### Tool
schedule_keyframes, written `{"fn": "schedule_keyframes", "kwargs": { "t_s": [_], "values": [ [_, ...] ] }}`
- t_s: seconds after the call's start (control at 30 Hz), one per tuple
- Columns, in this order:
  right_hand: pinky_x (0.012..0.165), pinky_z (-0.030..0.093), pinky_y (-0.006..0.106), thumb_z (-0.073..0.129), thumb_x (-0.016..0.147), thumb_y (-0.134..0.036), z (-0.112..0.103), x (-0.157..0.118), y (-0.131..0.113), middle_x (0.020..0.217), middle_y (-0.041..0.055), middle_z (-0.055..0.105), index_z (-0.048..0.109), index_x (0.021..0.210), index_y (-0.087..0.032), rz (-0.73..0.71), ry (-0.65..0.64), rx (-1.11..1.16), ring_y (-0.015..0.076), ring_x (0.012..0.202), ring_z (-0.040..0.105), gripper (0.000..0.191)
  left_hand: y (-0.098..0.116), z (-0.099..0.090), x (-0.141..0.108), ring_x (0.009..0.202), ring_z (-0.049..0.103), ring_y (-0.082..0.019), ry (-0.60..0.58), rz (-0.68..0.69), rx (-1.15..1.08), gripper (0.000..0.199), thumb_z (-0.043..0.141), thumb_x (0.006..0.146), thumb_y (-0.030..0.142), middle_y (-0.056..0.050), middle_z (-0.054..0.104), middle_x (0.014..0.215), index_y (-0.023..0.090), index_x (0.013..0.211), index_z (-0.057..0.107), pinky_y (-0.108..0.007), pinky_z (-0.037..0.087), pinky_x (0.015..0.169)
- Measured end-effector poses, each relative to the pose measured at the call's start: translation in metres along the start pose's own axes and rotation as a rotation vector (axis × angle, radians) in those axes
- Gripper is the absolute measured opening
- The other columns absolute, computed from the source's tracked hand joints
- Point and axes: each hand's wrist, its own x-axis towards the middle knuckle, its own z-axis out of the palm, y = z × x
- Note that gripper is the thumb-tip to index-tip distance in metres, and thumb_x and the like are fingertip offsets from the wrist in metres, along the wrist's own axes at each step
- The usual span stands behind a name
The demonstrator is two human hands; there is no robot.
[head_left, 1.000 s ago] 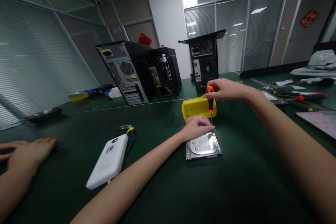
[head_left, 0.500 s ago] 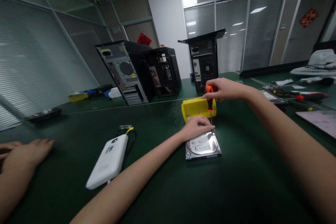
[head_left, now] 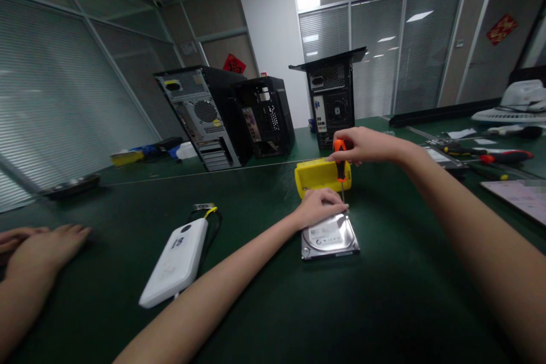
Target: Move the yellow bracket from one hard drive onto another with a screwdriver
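A silver hard drive [head_left: 330, 237] lies flat on the green table. Across its far end rests my left hand [head_left: 319, 207], gripping it with the fingertips by the far right corner. My right hand [head_left: 357, 147] is closed around the orange and black handle of a screwdriver [head_left: 340, 166]. The screwdriver stands upright, its tip down at the drive's far right corner beside my left fingertips; the exact contact point is hidden. Just behind the drive sits an open-fronted yellow container [head_left: 319, 174], partly covered by my hands.
A white power bank [head_left: 176, 264] with a cable lies left of my left forearm. Another person's hands [head_left: 49, 247] rest at the far left. Computer cases [head_left: 213, 116] stand at the back, one more [head_left: 330, 102] behind my right hand. Pliers [head_left: 507, 156] and other tools lie at right.
Both my hands, the screwdriver and the hard drive hold nearly the same place. The other person's hands at the left have shifted slightly to the right.
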Motion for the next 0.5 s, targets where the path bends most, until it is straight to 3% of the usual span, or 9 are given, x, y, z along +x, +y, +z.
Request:
{"fn": "schedule_keyframes", "kwargs": {
  "t_s": [0.5],
  "values": [
    [0.05, 0.045, 0.023, 0.057, 0.078, -0.044, -0.0003, 0.0001, -0.0008, 0.073, 0.0035, 0.061, 0.05, 0.086, -0.017, -0.007, -0.055, 0.032, 0.0122, 0.058, 0.059, 0.029, -0.0029, 0.0014, 0.0008, 0.088, 0.06, -0.015, 0.0, 0.008, 0.004, 0.025, 0.058, 0.082, 0.039, -0.004, 0.067, 0.093, 0.019, 0.082, 0.073, -0.024, 0.043, 0.082]
  ]
}}
